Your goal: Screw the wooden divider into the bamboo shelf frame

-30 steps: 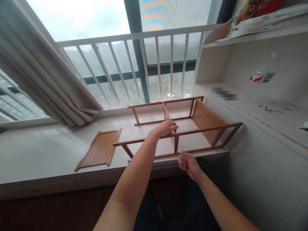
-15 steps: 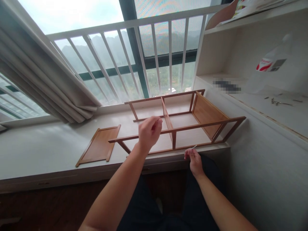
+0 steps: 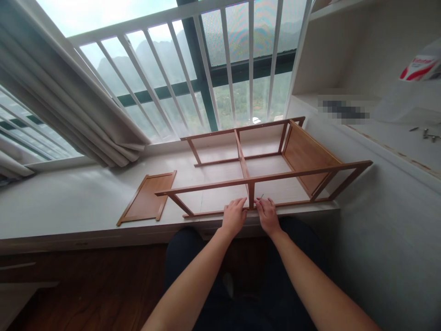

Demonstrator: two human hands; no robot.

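1. Small metal fastener [image 3: 261,197]: barely discernible, pinched in right hand [image 3: 267,215] fingertips, at the frame's lower centre joint.
2. Left hand [image 3: 234,216]: fingers together, resting on the near rail.
3. Wooden shelf frame [image 3: 262,177]: on windowsill [image 3: 69,207]; loose panel [image 3: 146,202] beside it.

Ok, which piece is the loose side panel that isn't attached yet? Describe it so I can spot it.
Start at the white window ledge below the railing. On it stands the long wooden shelf frame, with both hands at its near rail. The loose side panel lies flat left of that frame: a small solid brown board, apart from it, not an open frame.
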